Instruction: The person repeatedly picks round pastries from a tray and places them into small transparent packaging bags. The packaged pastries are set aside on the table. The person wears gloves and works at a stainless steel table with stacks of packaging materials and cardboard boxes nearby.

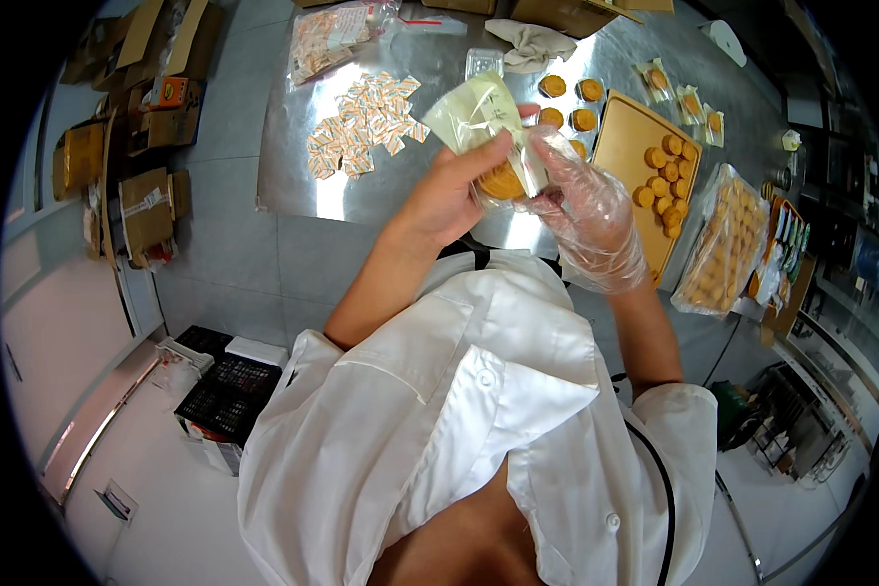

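My bare left hand (441, 198) grips a clear and pale-green packet (474, 109) from the left, its thumb across the front. A round golden-brown pastry, like a mooncake (501, 182), shows in the packet's lower part. My right hand (596, 220) wears a clear plastic glove; its fingers close on the packet's right side, and some fingertips are hidden behind it. Both hands are raised over the table's near edge. Left of them lies a heap of small striped sachets (358, 122). Just beyond the right hand, several loose mooncakes (553, 86) stand on the steel table (439, 61).
To the right, a tan tray (620, 142) carries several mooncakes (671, 176). Packed mooncakes (690, 104) lie past it. A large plastic bag of pastries (721, 239) rests at the right edge. A bag of sachets (327, 44), a cloth (531, 45) and a clear container (484, 62) are at the back.
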A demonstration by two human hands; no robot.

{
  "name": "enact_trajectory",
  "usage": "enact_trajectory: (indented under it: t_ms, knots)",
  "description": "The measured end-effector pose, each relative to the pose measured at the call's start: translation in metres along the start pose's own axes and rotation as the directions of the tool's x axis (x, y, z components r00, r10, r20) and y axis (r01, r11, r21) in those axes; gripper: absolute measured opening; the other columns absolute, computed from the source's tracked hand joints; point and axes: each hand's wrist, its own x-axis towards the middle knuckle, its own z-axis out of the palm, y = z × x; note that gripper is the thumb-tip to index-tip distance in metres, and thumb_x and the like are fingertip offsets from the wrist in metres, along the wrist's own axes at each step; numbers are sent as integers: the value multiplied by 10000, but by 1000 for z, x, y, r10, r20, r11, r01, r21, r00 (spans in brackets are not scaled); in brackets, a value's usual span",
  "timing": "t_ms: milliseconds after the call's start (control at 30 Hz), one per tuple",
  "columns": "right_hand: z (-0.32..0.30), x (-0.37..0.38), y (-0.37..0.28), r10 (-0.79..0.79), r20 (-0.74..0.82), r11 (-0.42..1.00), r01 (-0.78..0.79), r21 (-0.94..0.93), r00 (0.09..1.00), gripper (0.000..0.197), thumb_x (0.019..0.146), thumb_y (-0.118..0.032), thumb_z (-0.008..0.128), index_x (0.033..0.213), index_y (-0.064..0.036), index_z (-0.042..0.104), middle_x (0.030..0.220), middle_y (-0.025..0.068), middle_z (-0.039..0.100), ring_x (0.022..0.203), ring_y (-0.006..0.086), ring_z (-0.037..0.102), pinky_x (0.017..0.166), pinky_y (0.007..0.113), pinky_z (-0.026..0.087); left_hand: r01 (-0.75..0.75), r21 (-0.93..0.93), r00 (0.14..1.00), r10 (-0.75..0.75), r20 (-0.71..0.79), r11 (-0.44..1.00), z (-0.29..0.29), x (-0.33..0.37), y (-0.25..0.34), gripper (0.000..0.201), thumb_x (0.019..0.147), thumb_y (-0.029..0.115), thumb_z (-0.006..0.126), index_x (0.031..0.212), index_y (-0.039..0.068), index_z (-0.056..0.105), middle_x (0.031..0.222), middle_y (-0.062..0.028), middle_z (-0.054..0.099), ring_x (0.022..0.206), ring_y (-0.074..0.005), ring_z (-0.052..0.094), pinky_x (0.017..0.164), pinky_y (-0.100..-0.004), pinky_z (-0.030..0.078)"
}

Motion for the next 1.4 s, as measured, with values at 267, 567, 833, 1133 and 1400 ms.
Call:
enact_trajectory:
  t_ms: [267, 567, 833, 1133, 1400]
  knots:
    - [-15, 1, -15, 127, -41, 992, -127, 2, 991, 564, 711, -150, 816, 1233, -73, 615, 895, 71, 618, 755, 223, 600, 653, 343, 516, 65, -85, 992, -74, -102, 994, -9, 0, -12, 415, 1018, 261, 502, 1322, -19, 466, 1248, -131, 594, 1136, -243, 607, 950, -392, 529]
    - [-17, 1, -12, -55, -88, 987, 41, -157, 995, 444, 696, -185, 809, 1108, -80, 677, 833, 86, 590, 758, 276, 606, 645, 380, 505, 86, 121, 994, -76, -84, 989, 7, -9, -2, 384, 911, 209, 695, 1195, -11, 558, 1130, -95, 643, 1028, -189, 637, 884, -335, 525]
    - [-24, -4, 4, -155, 15, 963, 154, -221, 988, 273, 728, -105, 769, 970, -91, 643, 800, 67, 571, 723, 248, 579, 578, 376, 489, 218, 206, 976, -213, -45, 954, -7, -9, 0, 482, 858, 192, 755, 1238, -14, 543, 1144, -99, 647, 1023, -192, 637, 899, -339, 519]
    - [-4, 14, -15, 365, -69, 834, -294, 467, 928, 124, 825, -5, 708, 887, -12, 601, 994, 126, 652, 862, 193, 628, 720, 321, 541, 73, -409, 996, -48, 72, 910, -6, 2, -12, 849, 897, 669, 488, 1458, 48, 341, 1425, -188, 441, 1308, -315, 457, 1079, -493, 366]
    - [38, 4, 15, 123, -116, 991, -116, 69, 986, 210, 831, 39, 653, 1002, 4, 537, 981, 126, 607, 821, 199, 634, 621, 311, 530, -98, -569, 980, -18, -196, 817, -30, 18, -33, 604, 1050, 424, 291, 1450, -28, 307, 1478, -225, 386, 1375, -342, 386, 1139, -476, 331]
